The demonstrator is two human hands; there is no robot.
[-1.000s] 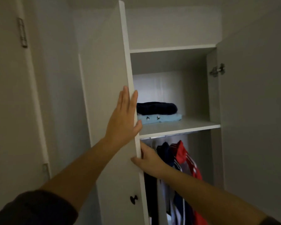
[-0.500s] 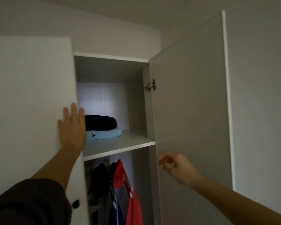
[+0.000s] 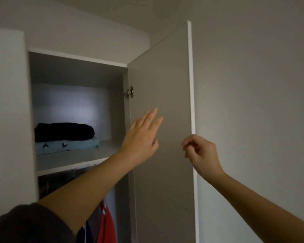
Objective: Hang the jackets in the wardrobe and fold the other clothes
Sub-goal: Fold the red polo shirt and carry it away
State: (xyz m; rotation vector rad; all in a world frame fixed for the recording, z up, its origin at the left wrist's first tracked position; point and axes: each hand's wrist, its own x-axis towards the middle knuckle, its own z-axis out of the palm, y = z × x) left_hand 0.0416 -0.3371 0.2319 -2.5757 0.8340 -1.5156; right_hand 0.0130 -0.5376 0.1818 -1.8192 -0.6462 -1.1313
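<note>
The wardrobe stands open. My left hand (image 3: 140,137) reaches across with straight fingers to the inner face of the right door (image 3: 161,76); I cannot tell if it touches. My right hand (image 3: 202,155) has its fingers curled round that door's white front edge. A dark folded garment (image 3: 63,131) lies on a light blue folded one (image 3: 65,145) on the shelf (image 3: 74,160). Below the shelf hang jackets, among them a red one (image 3: 105,223), partly hidden by my left arm.
The left door (image 3: 7,102) fills the left edge of the view, nearly closed. A metal hinge (image 3: 129,92) sits at the right door's inner top. A plain wall (image 3: 253,102) runs to the right of the wardrobe.
My left hand has left the left door and swung right to the right door. My right hand has risen to the right door's front edge. The view has turned right.
</note>
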